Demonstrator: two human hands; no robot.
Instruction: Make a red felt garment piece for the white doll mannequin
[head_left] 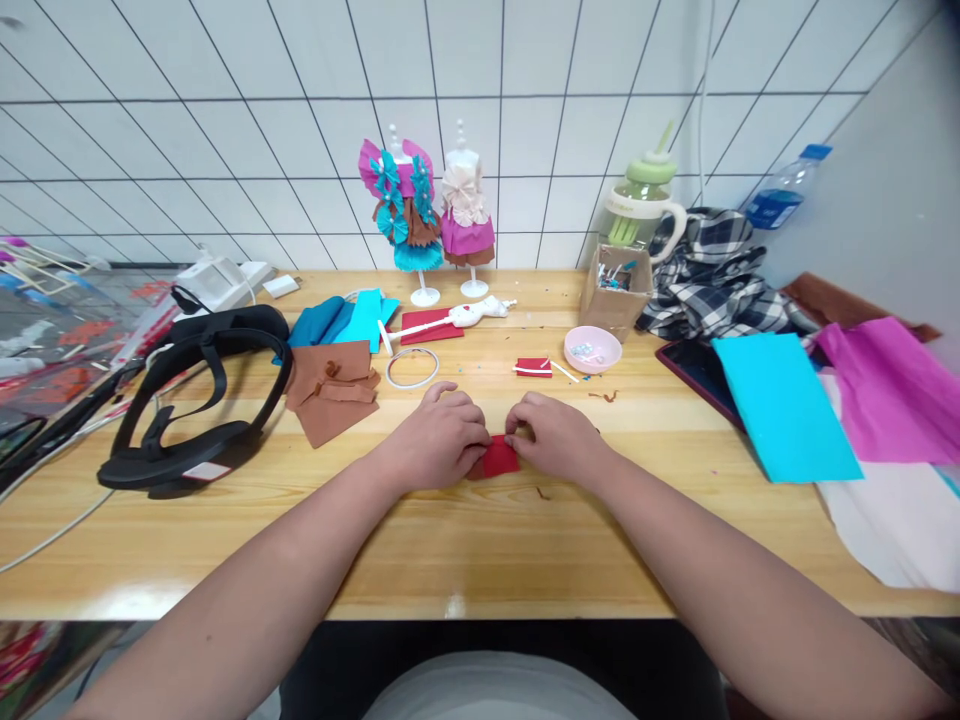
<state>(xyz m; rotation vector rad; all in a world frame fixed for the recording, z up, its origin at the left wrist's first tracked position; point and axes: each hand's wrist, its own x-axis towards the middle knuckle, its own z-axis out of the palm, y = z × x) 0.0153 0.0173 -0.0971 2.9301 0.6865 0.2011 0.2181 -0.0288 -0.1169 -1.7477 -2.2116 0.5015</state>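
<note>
Both the left hand [442, 437] and the right hand [553, 436] pinch one small red folded paper piece [498, 460] in a closed grip on the wooden counter [480, 540], with two dressed white mannequin stands [439, 215] and one pink round dish [592, 349] beyond.

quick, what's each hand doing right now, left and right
Left hand: closed, pinching the left edge of the red fabric piece.
Right hand: closed, pinching the same red piece from the right.
</note>
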